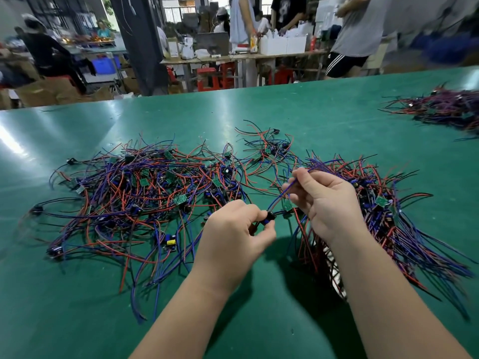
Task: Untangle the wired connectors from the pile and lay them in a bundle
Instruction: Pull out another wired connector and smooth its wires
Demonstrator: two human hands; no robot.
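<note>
A tangled pile of wired connectors (pixel 145 193), red, blue and black leads with small green boards, spreads over the left and middle of the green table (pixel 77 307). My left hand (pixel 233 237) pinches a small black and blue connector (pixel 269 218) just above the table. My right hand (pixel 326 200) grips that piece's blue and red wires (pixel 293 185), lifted above a bundle of wired connectors (pixel 388 216) lying roughly side by side on the right. My right forearm hides part of that bundle.
A second heap of wires (pixel 445 110) lies at the table's far right. Beyond the far edge several people stand at workbenches with white boxes (pixel 282 45), red stools (pixel 207 79) and cartons. Bare green surface lies along the near edge.
</note>
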